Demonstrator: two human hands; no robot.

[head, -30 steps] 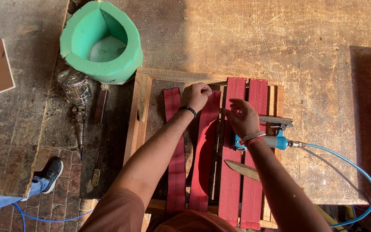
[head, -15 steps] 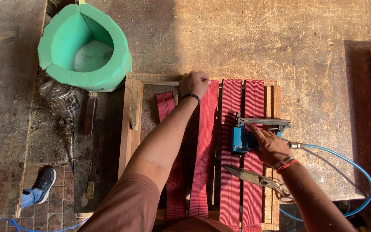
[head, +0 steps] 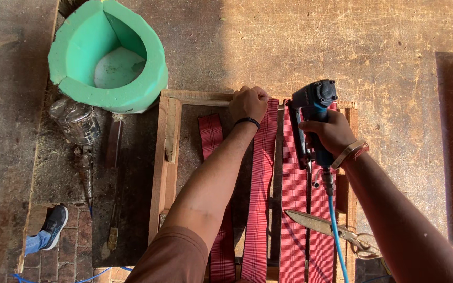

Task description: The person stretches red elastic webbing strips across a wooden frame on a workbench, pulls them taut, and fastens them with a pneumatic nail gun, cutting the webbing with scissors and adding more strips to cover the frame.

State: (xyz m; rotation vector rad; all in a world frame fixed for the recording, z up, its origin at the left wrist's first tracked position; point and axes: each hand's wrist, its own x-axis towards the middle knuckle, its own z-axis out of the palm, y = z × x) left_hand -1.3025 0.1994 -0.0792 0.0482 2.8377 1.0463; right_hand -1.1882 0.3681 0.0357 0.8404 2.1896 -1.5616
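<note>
We see the left hand closed in a fist on the top end of a red webbing strap, pressing it to the upper rail of the wooden frame. The right hand is wrapped tight around the grip of a blue pneumatic stapler, nose near that rail. Scissors lie across the straps; a green foam form stands on the tabletop.

1. Stapler: blue and black pneumatic tool with a blue hose at its base, gripped upright, nose on the frame's far rail.
2. Webbing strip: red, ribbed, lying lengthwise across the wooden frame, far end pinned flat on the rail, parallel to three like strips.
</note>
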